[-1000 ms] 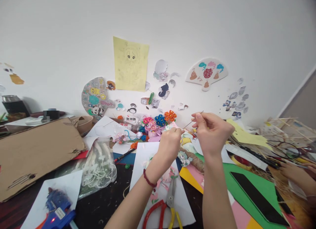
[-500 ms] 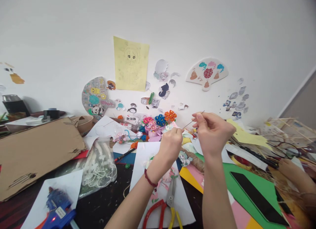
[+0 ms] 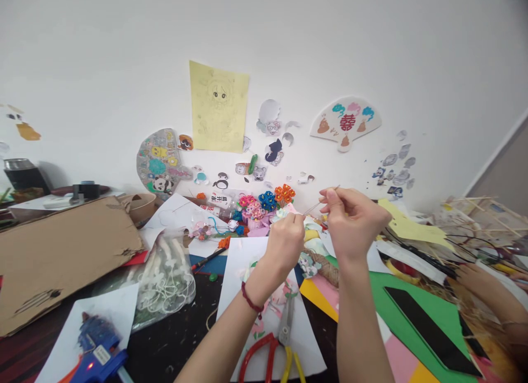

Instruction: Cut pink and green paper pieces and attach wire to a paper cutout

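Note:
Both of my hands are raised over the middle of the table, gripping one thin brownish strand (image 3: 315, 208) that runs taut between them. Whether it is twine or wire I cannot tell. My left hand (image 3: 285, 240), with a dark red cord round its wrist, is closed in a fist on one end. A little higher, my right hand (image 3: 350, 220) pinches the other end between thumb and forefinger; a short tip sticks out above. Below lies a white sheet (image 3: 235, 256) bearing pink and green pieces, partly hidden by my left arm. Scissors (image 3: 284, 328) with red and yellow handles rest on it.
A blue glue gun (image 3: 99, 353) with a lit red light lies at the front left. Cardboard (image 3: 61, 256) and a bag of white cords (image 3: 165, 284) are nearby. Yarn flowers (image 3: 268, 200) stand behind. Another person's hand (image 3: 478, 278) is at the right, past a black phone-like slab (image 3: 429, 330).
My right hand has shifted very slightly left, still pinching the strand. My left hand stays put. The other person's hand at the right has moved a little left.

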`<state>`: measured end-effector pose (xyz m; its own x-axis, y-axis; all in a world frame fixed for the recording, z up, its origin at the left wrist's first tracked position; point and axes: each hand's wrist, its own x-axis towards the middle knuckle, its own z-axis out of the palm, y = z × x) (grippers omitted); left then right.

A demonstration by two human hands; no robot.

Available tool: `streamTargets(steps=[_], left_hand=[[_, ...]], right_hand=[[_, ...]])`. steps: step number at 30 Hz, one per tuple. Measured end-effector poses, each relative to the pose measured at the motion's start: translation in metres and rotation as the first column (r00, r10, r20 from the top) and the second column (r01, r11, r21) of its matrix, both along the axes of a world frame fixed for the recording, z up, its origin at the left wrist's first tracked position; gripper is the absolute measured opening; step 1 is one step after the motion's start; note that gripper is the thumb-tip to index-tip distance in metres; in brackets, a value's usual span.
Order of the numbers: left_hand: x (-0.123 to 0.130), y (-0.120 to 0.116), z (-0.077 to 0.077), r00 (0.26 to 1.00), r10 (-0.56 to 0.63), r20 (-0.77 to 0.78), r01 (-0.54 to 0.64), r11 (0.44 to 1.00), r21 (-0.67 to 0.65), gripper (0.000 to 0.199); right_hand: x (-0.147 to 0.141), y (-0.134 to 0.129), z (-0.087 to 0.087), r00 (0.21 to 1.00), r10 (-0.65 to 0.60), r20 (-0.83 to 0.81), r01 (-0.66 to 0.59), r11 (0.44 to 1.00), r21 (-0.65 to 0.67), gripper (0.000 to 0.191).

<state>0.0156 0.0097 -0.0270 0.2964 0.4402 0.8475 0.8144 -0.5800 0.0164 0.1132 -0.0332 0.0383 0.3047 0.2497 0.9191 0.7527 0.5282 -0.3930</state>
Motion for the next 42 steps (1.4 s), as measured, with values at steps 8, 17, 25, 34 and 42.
streamTargets(steps=[8,17,25,34,42], left_hand=[[0.001,0.000,-0.001,1.000,0.021,-0.007,-0.021,1.000,0.016,0.022],[-0.002,0.001,0.000,1.000,-0.008,-0.002,0.008,0.999,0.035,0.026],[-0.008,0.008,0.000,0.992,-0.112,0.064,0.111,0.994,0.015,0.029],[-0.013,0.002,0.018,0.844,-0.403,0.354,0.487,0.853,-0.190,0.031],[-0.018,0.002,0.021,0.915,-0.319,0.246,0.352,0.930,-0.103,0.033]], right_hand=[[-0.001,0.000,-0.001,0.999,0.027,-0.039,-0.028,1.000,-0.007,0.022],[-0.001,0.001,0.000,0.997,0.036,-0.063,-0.035,0.999,0.009,0.022],[0.009,0.003,0.002,0.988,0.057,-0.146,-0.055,0.998,0.021,0.023],[0.017,0.014,0.002,0.902,0.366,-0.230,-0.413,0.887,-0.208,0.024],[0.014,0.021,-0.001,0.901,0.345,-0.264,-0.419,0.852,-0.315,0.034]])
